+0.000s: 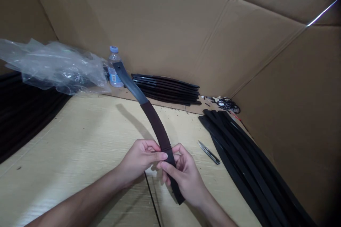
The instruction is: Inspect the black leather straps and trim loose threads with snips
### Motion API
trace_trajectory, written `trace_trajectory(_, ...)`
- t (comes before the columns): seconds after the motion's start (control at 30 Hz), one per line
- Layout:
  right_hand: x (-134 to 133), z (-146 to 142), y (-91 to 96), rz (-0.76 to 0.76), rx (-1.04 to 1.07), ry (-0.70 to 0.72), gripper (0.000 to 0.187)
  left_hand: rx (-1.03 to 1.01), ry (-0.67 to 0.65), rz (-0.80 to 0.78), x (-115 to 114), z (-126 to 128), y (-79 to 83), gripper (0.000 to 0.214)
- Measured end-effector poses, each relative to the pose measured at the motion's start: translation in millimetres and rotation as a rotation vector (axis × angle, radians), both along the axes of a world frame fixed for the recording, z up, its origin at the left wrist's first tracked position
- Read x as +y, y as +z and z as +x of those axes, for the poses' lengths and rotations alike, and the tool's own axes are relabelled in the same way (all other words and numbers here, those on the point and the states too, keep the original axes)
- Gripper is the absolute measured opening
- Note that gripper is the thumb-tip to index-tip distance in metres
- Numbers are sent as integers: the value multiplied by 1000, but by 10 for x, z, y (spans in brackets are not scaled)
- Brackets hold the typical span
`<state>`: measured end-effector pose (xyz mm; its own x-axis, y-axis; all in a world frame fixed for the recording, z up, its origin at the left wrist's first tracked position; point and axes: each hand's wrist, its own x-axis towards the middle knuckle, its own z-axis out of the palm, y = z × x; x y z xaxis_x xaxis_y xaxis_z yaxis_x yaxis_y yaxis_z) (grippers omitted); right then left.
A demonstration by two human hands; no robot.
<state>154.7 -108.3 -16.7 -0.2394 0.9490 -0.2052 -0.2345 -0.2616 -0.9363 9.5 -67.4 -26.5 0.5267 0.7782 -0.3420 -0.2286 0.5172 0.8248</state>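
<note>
I pinch the long, curved black strap with its brown fabric sleeve (157,127) between both hands, my left hand (141,159) and right hand (183,173) close together over the pale wooden table (80,149). If my grip loosens, the sleeve could slide crooked, and the springy free end near the clear plastic water bottle (114,66) might knock it over.

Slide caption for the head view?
Both hands, left and right, grip a dark strap over a wooden table.
</note>
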Motion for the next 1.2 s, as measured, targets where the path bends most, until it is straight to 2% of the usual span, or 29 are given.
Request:
trace_trajectory(0.1,-10,-8,-17,-23,74,-39,21,-5,-21,20,0,1,17,33)
trace_trajectory(0.23,-17,-22,-50,-97,79,-95,28,-26,-56,-18,-21,13,46,35)
trace_trajectory(0.57,-25,-60,-17,-192,100,-136,34,-94,37,-33,-130,86,62,28)
trace_trajectory(0.73,-37,-73,-4,-175,97,-149,33,-35,68,-28,-113,81,57,30)
trace_trajectory(0.87,-31,-58,-13,-75,98,-179,29,39,125,2,-39,47,35,35)
trace_trajectory(0.97,-20,-25,-47,-35,57,-164,20,29,155,21,0,26,-8,37)
trace_trajectory(1.03,-4,6,-57,-52,39,-139,27,29,155,20,11,14,-25,38)
trace_trajectory(1.1,15,39,-39,-49,-1,-79,31,35,122,18,12,0,-19,37)
trace_trajectory(1.2,33,71,24,-32,-69,35,22,50,50,18,6,-18,18,34)
